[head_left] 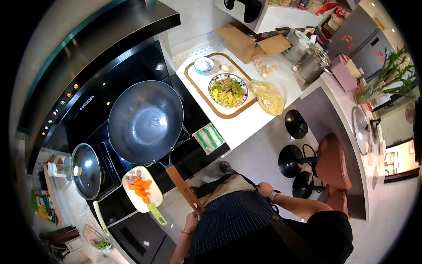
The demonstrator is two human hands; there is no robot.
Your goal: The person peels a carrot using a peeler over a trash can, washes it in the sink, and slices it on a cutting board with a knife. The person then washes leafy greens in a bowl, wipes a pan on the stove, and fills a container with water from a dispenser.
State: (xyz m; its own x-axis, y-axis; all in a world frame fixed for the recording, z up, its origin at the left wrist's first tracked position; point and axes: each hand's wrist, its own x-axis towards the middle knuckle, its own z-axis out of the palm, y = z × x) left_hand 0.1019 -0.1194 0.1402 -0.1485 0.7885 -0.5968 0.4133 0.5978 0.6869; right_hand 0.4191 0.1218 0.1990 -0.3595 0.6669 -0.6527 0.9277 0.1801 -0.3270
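My left hand, with a bracelet on its wrist, is closed at the left side of the dark striped apron. It is close to the end of the wok's wooden handle; what its fingers hold is hidden. With a watch on the wrist, my right hand is closed on the apron's right edge. The dark wok sits on the black hob, with only a sheen inside. Beside it, a green-handled cutting board carries orange carrot pieces and some pinkish pieces.
A lidded pan stands left of the wok. On the right counter, a brown-edged board holds a patterned plate of mixed food, an egg and a small bowl. Bagged noodles and a striped cloth lie nearby.
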